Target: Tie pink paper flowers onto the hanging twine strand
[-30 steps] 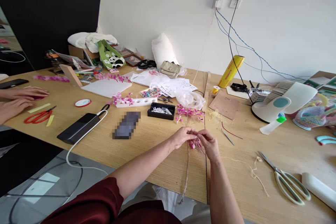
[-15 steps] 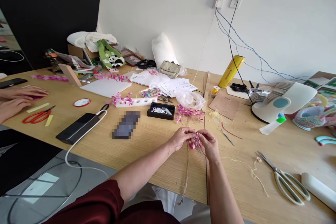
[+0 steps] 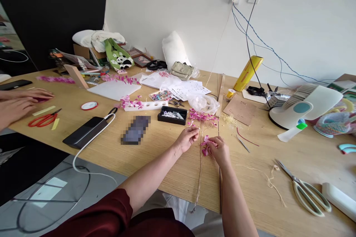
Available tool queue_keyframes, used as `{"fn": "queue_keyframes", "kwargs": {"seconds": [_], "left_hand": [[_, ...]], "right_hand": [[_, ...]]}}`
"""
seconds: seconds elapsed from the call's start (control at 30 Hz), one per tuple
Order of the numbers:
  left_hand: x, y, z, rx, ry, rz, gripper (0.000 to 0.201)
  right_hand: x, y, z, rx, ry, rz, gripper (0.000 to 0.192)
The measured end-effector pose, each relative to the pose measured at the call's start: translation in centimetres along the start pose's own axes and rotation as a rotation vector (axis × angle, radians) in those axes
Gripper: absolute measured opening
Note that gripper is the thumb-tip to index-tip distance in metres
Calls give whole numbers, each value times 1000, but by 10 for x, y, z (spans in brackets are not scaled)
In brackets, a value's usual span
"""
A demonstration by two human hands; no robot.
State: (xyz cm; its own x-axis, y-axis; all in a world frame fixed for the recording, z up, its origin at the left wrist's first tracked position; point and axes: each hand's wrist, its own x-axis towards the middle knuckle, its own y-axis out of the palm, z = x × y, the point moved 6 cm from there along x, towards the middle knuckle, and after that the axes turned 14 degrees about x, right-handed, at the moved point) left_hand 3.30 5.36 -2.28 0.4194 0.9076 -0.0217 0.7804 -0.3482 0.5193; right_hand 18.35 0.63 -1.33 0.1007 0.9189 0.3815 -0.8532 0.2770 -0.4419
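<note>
My right hand [image 3: 219, 150] is closed around a small bunch of pink flowers [image 3: 205, 145], whose petals stick out on its left side. To the left, my left hand [image 3: 187, 139] is raised in a pinch; whatever its fingertips hold is too small to make out. Between my hands a braided cord [image 3: 199, 172] runs down the table to its front edge. Just beyond them lies a pink flower cluster [image 3: 204, 116] with thin pale stems. A black tray [image 3: 172, 115] of small white pieces sits beyond my left hand.
Large scissors [image 3: 302, 189] and loose thread [image 3: 269, 181] lie at right, with tweezers [image 3: 243, 143] nearer my hand. A white fan [image 3: 306, 105] stands behind. At left are a black power bank [image 3: 86, 131], orange-handled scissors [image 3: 43, 119] and another person's hands [image 3: 20, 103].
My hands have moved apart. The left has shifted up and left, away from the pink flowers, which stay in my right hand. The view has tilted slightly.
</note>
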Motion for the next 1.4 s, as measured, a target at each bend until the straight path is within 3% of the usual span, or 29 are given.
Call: {"fn": "queue_keyframes", "kwargs": {"seconds": [0.2,0.33,0.47,0.83,1.0,1.23,1.4], "left_hand": [[1,-2,7,-76,-41,7,29],[-1,3,8,-55,-40,49,26],[-2,4,9,-20,-49,45,27],[0,2,7,30,-20,46,27],[-3,5,4,97,-3,37,28],[-11,15,-6,380,181,28,22],[-18,25,-14,603,327,81,18]], "right_hand": [[-1,11,5,-175,-141,75,31],[-1,16,5,-203,-161,115,24],[0,11,4,-161,-161,73,21],[0,-5,-1,20,-25,-2,16],[-2,-9,-12,123,161,-61,19],[-2,-18,-21,380,247,-208,20],[-3,-14,-15,637,259,-166,17]]}}
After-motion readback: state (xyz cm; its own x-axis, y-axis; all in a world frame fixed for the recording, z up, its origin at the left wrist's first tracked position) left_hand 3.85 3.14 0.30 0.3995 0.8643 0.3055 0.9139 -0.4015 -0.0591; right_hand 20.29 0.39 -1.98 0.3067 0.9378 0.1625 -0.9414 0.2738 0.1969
